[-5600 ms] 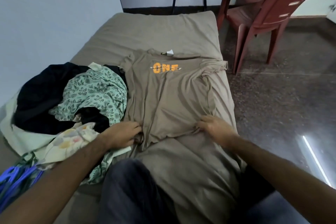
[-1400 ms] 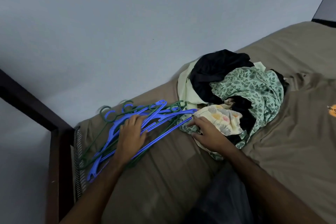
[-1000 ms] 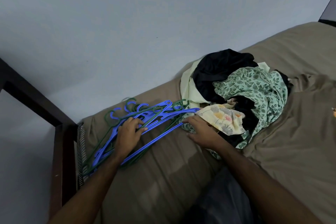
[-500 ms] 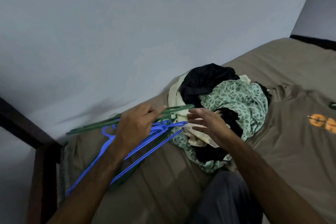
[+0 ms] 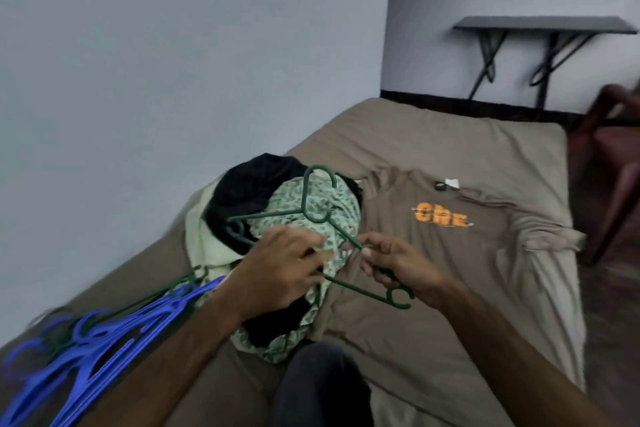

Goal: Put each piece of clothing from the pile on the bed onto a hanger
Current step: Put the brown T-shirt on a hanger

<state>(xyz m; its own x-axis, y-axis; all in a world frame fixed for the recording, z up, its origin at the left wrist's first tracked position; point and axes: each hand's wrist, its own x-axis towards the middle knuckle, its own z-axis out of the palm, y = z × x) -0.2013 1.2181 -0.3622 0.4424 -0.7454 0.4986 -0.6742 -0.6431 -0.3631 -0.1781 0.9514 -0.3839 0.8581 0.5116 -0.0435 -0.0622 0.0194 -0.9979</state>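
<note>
A dark green hanger (image 5: 313, 211) is lifted above the clothes pile (image 5: 277, 204), hook pointing up. My left hand (image 5: 280, 270) grips its lower bar near the middle. My right hand (image 5: 398, 265) pinches its right arm. The pile holds a black garment, a green leaf-print garment and a pale yellow one. To the right of the pile an olive T-shirt (image 5: 450, 253) with orange "ONE" lettering lies spread flat on the bed (image 5: 415, 135).
A heap of blue and green hangers (image 5: 86, 333) lies on the bed at the lower left. A dark red plastic chair (image 5: 613, 156) stands right of the bed. A wall shelf on black brackets (image 5: 543, 28) hangs beyond the bed. My dark-trousered knee (image 5: 322, 388) is at the bottom.
My left hand lifted a green hanger from the heap and carried it right, over the clothes pile. My right hand left the clothes and took the hanger's right arm. The view swung right.
</note>
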